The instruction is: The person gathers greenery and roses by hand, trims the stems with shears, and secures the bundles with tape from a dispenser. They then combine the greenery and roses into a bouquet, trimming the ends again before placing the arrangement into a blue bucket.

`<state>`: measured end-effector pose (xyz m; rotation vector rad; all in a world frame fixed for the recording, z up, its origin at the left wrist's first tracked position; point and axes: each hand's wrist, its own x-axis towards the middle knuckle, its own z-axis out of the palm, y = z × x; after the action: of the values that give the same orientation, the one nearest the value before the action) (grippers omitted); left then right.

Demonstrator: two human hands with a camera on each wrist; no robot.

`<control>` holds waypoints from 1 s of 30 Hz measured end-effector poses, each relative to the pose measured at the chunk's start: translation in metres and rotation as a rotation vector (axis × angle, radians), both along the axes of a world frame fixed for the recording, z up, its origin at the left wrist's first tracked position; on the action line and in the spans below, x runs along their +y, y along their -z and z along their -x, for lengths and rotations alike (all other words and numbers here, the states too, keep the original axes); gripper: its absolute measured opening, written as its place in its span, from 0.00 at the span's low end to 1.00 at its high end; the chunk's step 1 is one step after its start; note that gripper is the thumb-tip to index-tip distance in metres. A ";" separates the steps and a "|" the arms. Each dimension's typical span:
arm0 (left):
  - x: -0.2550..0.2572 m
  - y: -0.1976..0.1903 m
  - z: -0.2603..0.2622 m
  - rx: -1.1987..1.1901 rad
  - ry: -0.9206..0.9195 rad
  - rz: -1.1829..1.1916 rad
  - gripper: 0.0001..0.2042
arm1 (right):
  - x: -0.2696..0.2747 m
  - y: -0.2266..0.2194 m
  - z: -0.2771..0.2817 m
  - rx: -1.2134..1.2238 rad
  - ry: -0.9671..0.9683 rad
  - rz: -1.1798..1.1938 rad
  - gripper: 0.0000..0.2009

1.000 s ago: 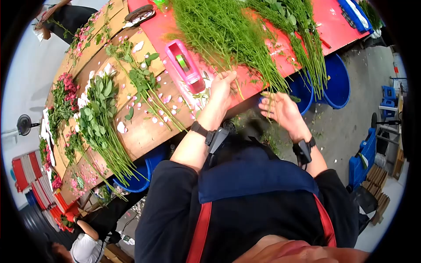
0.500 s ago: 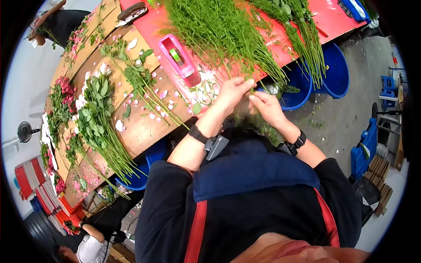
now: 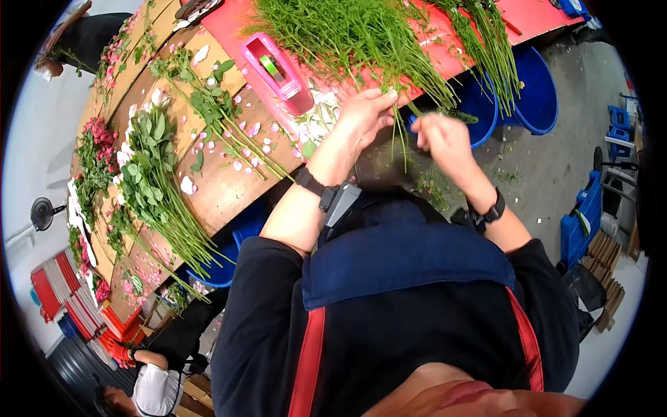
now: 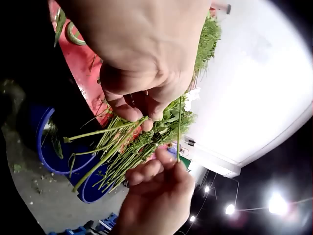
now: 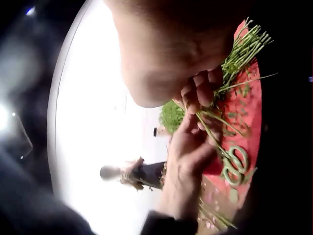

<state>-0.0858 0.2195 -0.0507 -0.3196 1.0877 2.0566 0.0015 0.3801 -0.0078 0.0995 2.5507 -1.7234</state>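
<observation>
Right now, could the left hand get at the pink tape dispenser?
Probably yes, once freed: the left hand pinches green stems, but the pink tape dispenser sits nearby, with nothing tall seen between.

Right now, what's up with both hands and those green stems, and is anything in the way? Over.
Left fingers pinching green stems. Right fingers pinching one stem. Scissors lying nearby; nothing apparently blocking.

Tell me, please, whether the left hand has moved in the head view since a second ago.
Yes: judged against the tape dispenser, the left hand has moved rightward in the picture, farther from it.
</observation>
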 end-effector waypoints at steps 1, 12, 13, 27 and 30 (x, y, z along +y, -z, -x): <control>0.001 -0.001 0.000 -0.038 -0.034 -0.068 0.04 | 0.001 0.009 -0.015 0.090 -0.104 -0.078 0.12; 0.012 0.007 0.001 0.045 0.114 -0.095 0.05 | 0.033 -0.002 -0.026 -0.185 -0.383 -0.481 0.10; 0.016 0.008 0.000 0.088 0.118 -0.018 0.06 | 0.033 -0.007 -0.023 -0.104 -0.242 -0.417 0.09; -0.010 0.019 0.129 0.329 -0.310 0.178 0.30 | 0.098 -0.141 0.003 0.346 0.382 0.620 0.15; -0.026 0.040 0.136 0.348 -0.291 0.443 0.30 | 0.108 -0.145 0.009 0.409 0.313 0.607 0.15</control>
<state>-0.2214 0.1934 -0.0907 -0.3625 1.8097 2.1569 -0.0075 0.4885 0.1371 0.1302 2.1876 -2.8174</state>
